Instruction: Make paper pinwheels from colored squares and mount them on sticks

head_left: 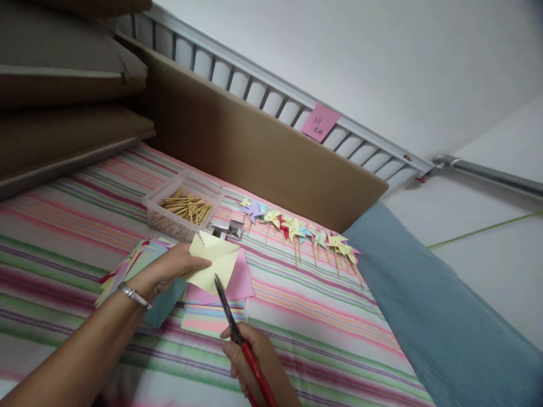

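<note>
My left hand grips a pale yellow paper square by its left side, thumb on top. A slit shows near the sheet's upper left corner. In my right hand is a pair of scissors with red handles and dark blades. Their tip meets the lower edge of the yellow square; whether the blades are parted there is hard to see. Just beneath lie a pink paper sheet and a stack of coloured paper. Beside my left wrist sits a pile of cut coloured paper.
A clear plastic box of wooden sticks stands behind my left hand, with small boxes beside it. Several paper pinwheels on sticks lie farther right. A cardboard panel borders the striped cloth; cardboard boxes rise at left.
</note>
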Tool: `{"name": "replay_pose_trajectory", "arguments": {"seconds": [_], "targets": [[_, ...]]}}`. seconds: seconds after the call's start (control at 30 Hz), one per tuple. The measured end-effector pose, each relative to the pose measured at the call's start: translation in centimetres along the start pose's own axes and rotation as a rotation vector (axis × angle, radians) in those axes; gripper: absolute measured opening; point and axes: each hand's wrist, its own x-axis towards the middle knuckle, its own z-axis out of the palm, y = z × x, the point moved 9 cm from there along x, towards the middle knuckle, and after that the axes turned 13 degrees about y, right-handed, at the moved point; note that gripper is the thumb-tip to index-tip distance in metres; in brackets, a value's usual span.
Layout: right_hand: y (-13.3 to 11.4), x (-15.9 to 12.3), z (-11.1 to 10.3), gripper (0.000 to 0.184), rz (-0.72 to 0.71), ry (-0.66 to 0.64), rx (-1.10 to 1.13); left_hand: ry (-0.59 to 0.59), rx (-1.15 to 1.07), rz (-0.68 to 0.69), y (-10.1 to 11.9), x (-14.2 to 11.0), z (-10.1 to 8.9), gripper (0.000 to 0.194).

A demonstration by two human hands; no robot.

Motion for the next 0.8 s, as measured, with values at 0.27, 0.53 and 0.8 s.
{"name": "replay_pose_trajectory", "arguments": {"seconds": [0.27, 0.53, 0.8], "targets": [[-0.36, 0.23, 0.02, 0.025, -0.028, 0.035, 0.010, 0.030, 0.019, 0.017, 0.42, -0.46, 0.02, 0.042], [-0.17, 0.52, 0.09, 0.027, -0.058, 0.058, 0.018, 0.073, 0.052, 0.010, 0.25, -0.20, -0.40, 0.037], [-0.12, 0.71, 0.28, 0.027, -0.040, 0.060, 0.051, 0.095, 0.046, 0.012, 0.73, -0.58, -0.37, 0.033]]}}
